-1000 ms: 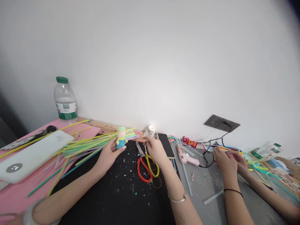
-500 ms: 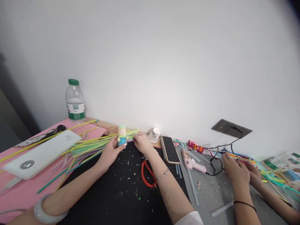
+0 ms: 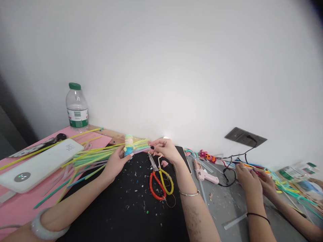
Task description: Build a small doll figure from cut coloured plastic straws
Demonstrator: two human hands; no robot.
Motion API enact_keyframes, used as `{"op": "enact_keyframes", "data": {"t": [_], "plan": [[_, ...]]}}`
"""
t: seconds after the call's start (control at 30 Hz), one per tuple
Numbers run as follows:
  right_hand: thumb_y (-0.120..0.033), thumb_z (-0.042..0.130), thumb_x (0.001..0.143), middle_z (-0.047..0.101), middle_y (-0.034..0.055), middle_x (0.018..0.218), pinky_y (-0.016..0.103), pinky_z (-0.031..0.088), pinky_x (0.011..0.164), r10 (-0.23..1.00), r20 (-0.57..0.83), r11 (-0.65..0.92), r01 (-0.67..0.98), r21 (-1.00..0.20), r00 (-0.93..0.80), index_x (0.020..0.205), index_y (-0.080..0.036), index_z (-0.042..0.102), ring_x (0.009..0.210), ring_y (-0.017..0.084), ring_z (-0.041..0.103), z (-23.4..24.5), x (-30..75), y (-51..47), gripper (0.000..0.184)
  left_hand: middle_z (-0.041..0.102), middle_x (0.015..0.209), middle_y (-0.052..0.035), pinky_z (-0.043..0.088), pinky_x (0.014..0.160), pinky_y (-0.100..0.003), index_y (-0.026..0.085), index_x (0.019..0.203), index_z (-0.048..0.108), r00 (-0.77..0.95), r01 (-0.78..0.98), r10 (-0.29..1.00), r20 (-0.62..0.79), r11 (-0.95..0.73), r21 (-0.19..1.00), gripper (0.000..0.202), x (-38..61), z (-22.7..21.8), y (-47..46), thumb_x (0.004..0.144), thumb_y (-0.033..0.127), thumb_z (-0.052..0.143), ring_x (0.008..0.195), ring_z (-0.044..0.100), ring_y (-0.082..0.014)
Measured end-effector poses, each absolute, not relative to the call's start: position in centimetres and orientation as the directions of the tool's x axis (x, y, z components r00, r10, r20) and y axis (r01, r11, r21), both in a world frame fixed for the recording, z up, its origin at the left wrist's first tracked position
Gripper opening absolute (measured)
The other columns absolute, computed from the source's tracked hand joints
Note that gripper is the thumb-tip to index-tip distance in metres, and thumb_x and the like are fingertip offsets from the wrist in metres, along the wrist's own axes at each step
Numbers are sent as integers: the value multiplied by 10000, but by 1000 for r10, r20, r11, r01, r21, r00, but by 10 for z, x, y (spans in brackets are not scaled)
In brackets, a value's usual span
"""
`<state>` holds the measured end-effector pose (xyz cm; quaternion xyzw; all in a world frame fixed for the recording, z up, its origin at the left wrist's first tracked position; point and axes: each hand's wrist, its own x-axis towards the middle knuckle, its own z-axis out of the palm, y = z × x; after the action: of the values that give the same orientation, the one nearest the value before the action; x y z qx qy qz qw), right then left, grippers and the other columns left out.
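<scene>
My left hand (image 3: 116, 164) is closed around a small doll-like figure (image 3: 129, 150) wound from fuzzy pipe cleaners, pale green on top, cream in the middle and blue below. To its right my right hand (image 3: 165, 149) pinches with thumb and finger, dark nails showing; what lies between the fingertips is too small to make out. Below that hand lie scissors (image 3: 156, 179) with one red and one yellow handle. Small pink fuzzy scraps (image 3: 164, 163) lie beside the blades. Loose pipe cleaners (image 3: 94, 156) in yellow, green and lilac spread behind and left of my left hand.
A white power bank (image 3: 41, 166) and a plastic bottle (image 3: 77, 112) stand left on pink paper. My right hand partly covers a phone (image 3: 186, 158). A pink glue gun (image 3: 205, 174) lies right, its cord near a wall socket (image 3: 244, 137). Another person's hands (image 3: 249, 178) work beyond it.
My right hand has moved slightly right and lifted off the pipe cleaners, its fingers now in a pinch. The scissors' yellow handle and blades have come into view. My left hand still holds the figure.
</scene>
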<state>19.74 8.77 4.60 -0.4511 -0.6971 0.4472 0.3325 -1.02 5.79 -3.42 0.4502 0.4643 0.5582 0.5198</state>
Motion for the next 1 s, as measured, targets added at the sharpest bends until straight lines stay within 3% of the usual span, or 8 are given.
{"op": "enact_keyframes", "data": {"t": [0.13, 0.23, 0.37, 0.5, 0.57, 0.7, 0.83, 1.0], "plan": [[-314, 766, 645, 710, 20, 667, 231, 498, 545, 962, 129, 104, -113, -988, -241, 801, -172, 679, 524, 111, 609, 56, 215, 75, 228, 613, 1317, -100, 414, 1063, -395, 198, 1161, 550, -57, -167, 998, 30, -39, 985, 497, -10, -36, 59, 712, 343, 710, 1243, 543, -274], [-330, 743, 674, 712, 25, 708, 232, 489, 541, 977, 185, 170, -140, -976, -104, 867, -176, 674, 515, 102, 581, 53, 224, 71, 257, 599, 1336, -94, 390, 1078, -405, 201, 1143, 560, -57, -161, 998, 29, -38, 986, 468, -11, -38, 60, 720, 336, 705, 1261, 523, -286], [-235, 617, 765, 719, 52, 937, 270, 517, 618, 976, 205, 217, 272, -938, -74, 1047, -183, 656, 660, 136, 634, 31, 217, 74, 289, 559, 1382, -92, 349, 1099, -426, 212, 1179, 542, -37, -142, 999, 28, -33, 989, 486, -11, -40, 60, 736, 344, 691, 1297, 484, -288], [-59, 603, 743, 645, 88, 1238, 372, 431, 963, 906, 306, 422, 693, -585, -293, 1126, -197, 653, 1139, 210, 565, 4, 194, 81, 410, 585, 1352, -94, 363, 1089, -416, 209, 1173, 555, -40, -138, 999, 36, -42, 990, 481, -11, -37, 58, 734, 348, 694, 1281, 504, -287], [-42, 621, 742, 677, 87, 1177, 418, 373, 1002, 903, 262, 427, 784, -451, -341, 1046, -213, 694, 1181, 235, 523, -2, 185, 85, 356, 595, 1340, -97, 375, 1083, -411, 204, 1164, 559, -49, -153, 998, 41, -48, 987, 486, -11, -36, 58, 724, 355, 700, 1272, 514, -286], [-131, 650, 788, 724, 84, 829, 425, 399, 912, 919, 211, 394, 818, -419, -334, 748, -189, 724, 987, 259, 590, 5, 181, 91, 102, 591, 1341, -121, 385, 1081, -407, 189, 1174, 545, -39, -172, 998, 40, -46, 984, 511, -10, -35, 58, 718, 358, 700, 1251, 536, -274], [-189, 604, 832, 607, -4, 505, 277, 464, 662, 908, 160, 414, 766, -491, -388, 607, -194, 670, 580, 158, 586, 25, 192, 86, 235, 610, 1319, -115, 395, 1075, -416, 188, 1163, 553, -55, -175, 998, 16, -25, 984, 518, -10, -34, 58, 701, 357, 715, 1246, 541, -281], [-237, 474, 874, 420, -73, 383, 207, 315, 420, 944, 150, 314, 657, -685, -295, 653, -187, 640, 350, 99, 414, 48, 214, 67, 281, 614, 1314, -118, 407, 1064, -418, 180, 1127, 567, -55, -173, 998, 24, -33, 984, 476, -10, -30, 55, 710, 357, 711, 1238, 546, -292]]}}
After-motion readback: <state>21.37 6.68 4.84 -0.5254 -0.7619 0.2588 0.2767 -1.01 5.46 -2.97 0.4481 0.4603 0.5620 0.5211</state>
